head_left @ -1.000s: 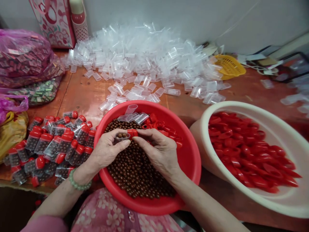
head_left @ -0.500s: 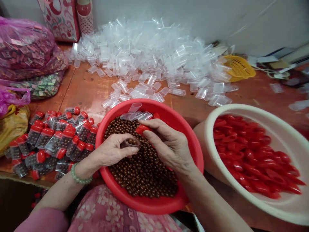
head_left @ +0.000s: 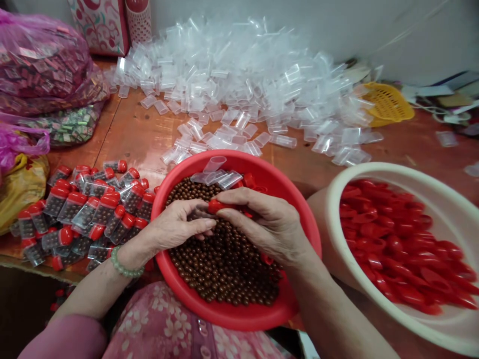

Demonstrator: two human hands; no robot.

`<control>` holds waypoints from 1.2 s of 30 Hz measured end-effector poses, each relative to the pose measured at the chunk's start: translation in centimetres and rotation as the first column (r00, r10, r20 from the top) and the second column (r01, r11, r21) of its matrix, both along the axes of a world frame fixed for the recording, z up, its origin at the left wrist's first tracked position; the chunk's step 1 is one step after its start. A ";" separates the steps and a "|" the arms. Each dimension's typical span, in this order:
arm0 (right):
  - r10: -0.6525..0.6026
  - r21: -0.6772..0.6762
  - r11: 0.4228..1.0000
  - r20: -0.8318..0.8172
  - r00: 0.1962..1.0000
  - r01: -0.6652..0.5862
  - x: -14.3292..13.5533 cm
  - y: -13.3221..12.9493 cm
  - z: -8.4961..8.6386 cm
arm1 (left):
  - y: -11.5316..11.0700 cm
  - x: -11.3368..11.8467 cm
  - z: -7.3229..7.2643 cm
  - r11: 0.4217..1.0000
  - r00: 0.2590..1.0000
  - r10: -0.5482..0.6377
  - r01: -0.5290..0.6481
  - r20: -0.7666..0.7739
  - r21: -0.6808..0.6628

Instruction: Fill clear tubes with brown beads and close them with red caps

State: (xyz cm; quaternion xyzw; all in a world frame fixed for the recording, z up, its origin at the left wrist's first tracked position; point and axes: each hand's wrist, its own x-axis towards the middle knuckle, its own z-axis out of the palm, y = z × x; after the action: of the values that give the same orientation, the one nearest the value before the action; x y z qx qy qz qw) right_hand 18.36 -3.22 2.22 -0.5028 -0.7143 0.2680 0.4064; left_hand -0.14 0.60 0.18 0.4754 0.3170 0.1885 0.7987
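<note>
Over a red basin (head_left: pixel 314 234) of small brown balls (head_left: pixel 232 269), my left hand (head_left: pixel 179 224) is closed around a clear plastic container (head_left: pixel 198 213), mostly hidden by the fingers. My right hand (head_left: pixel 265 219) pinches a red cap (head_left: pixel 216 205) right at the container's mouth; whether it is fully seated I cannot tell. Several clear empty containers (head_left: pixel 229 179) lie on the balls at the basin's far side, beside a few loose red caps (head_left: pixel 250 180).
Filled red-capped containers (head_left: pixel 107 207) are heaped at the left. A cream basin (head_left: pixel 333 199) of red caps (head_left: pixel 400 249) stands at the right. Clear containers (head_left: pixel 239 80) pile up along the wall, near a yellow basket (head_left: pixel 389 102). Purple bags (head_left: pixel 45 65) sit far left.
My right hand has brought the red cap left and down onto the mouth of the container, where the balls inside showed before. The view has shifted slightly.
</note>
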 end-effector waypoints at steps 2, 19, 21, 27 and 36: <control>0.003 -0.017 1.000 0.044 0.999 -0.002 0.9 -0.3 0.2 | 0.0 0.0 0.0 1.000 1.000 0.012 -0.012 -0.012 -0.019; -0.172 -0.115 0.982 -0.235 0.957 0.148 -3.2 -0.7 -0.4 | 0.0 0.0 -0.2 1.000 0.996 -0.010 0.008 0.088 0.026; -0.184 -0.093 0.982 -0.245 0.952 0.165 -3.2 -0.7 -0.7 | -0.1 0.0 -0.2 1.000 0.996 -0.021 0.021 0.091 0.003; -0.224 -0.043 0.975 -0.230 0.947 0.220 -3.0 -0.9 -1.7 | -0.2 -0.3 0.1 0.999 0.998 -0.035 0.036 0.046 -0.010; -0.331 -0.112 0.943 -0.366 0.870 0.312 -4.4 -0.9 -1.8 | 0.0 -0.2 -0.2 0.997 0.996 -0.014 0.020 0.087 -0.069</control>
State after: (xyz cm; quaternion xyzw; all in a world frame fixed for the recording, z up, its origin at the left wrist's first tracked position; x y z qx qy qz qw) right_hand 13.97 -4.17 0.45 -0.5631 -0.5215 0.3063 0.5632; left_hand -0.29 0.58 0.03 0.4411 0.2845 0.1910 0.8295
